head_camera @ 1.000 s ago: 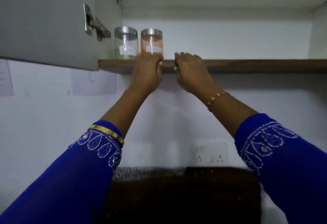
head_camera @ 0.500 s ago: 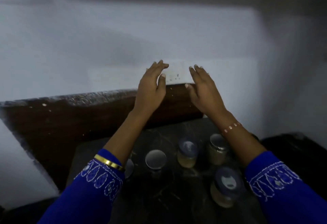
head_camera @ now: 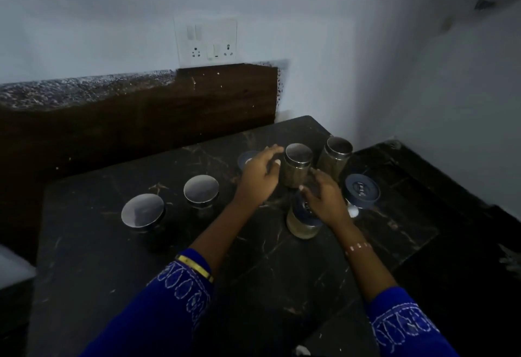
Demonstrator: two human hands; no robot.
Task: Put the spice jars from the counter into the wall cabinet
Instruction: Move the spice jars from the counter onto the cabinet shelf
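A white switch-and-socket plate (head_camera: 206,39) sat on the far wall (head_camera: 84,18), just above a brown wood backsplash panel (head_camera: 197,97). A speckled granite ledge (head_camera: 84,88) ran off left.

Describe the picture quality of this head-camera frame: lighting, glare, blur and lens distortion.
Head view: dim and underexposed, so the black counter loses detail; soft glare on the steel lids and on the white wall; the left hand and right hand are slightly motion-blurred; wide-angle lens bends the backsplash edge.
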